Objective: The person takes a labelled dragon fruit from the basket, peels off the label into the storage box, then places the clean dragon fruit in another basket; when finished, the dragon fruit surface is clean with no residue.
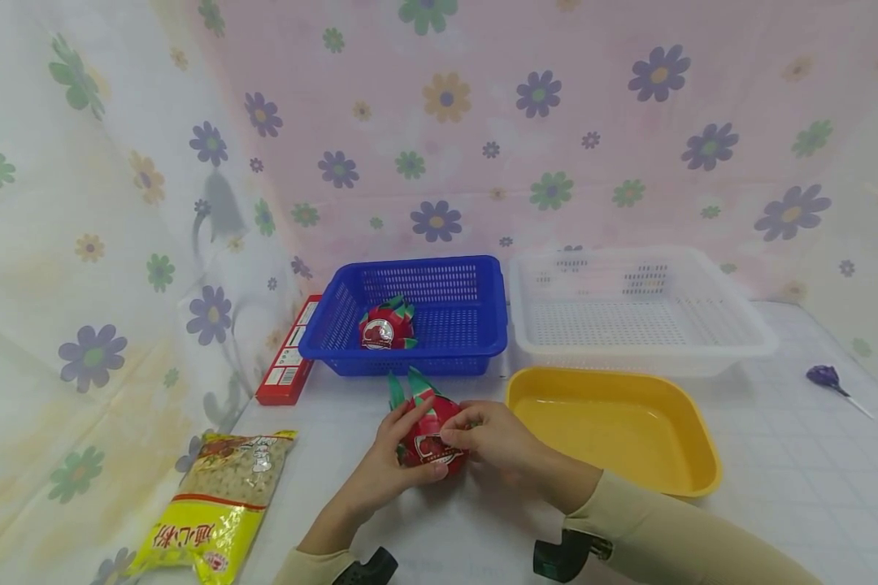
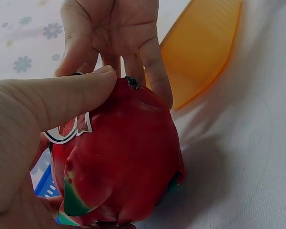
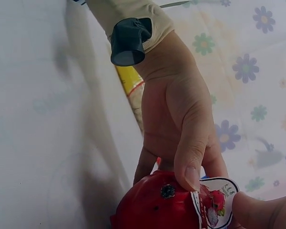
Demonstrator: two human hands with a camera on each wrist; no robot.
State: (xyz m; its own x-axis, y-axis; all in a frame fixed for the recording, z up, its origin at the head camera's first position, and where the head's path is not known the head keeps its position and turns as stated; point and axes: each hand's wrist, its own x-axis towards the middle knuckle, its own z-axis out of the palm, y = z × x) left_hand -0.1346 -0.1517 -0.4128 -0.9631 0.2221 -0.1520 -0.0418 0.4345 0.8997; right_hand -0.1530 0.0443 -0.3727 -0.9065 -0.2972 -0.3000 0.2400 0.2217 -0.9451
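Observation:
A red dragon fruit (image 1: 446, 406) with green leaf tips sits low over the table, between both hands. My left hand (image 1: 388, 471) grips it from the left, its thumb across the near side and its fingers round the far side. On the fruit is a round, white-edged label (image 3: 224, 198) with a picture of the fruit; in the right wrist view part of it stands out from the skin. My right hand (image 1: 501, 439) pinches the label's edge between thumb and bent fingers. The dark stem end shows beside the left thumb in the left wrist view.
Behind the hands, a blue basket (image 1: 402, 363) holds another labelled dragon fruit (image 1: 388, 325). A white basket (image 1: 644, 357) and a yellow tray (image 1: 691, 443) stand to the right. At left lie a pasta bag (image 1: 215, 504) and a red box (image 1: 285, 382); a lollipop (image 1: 827, 376) lies far right.

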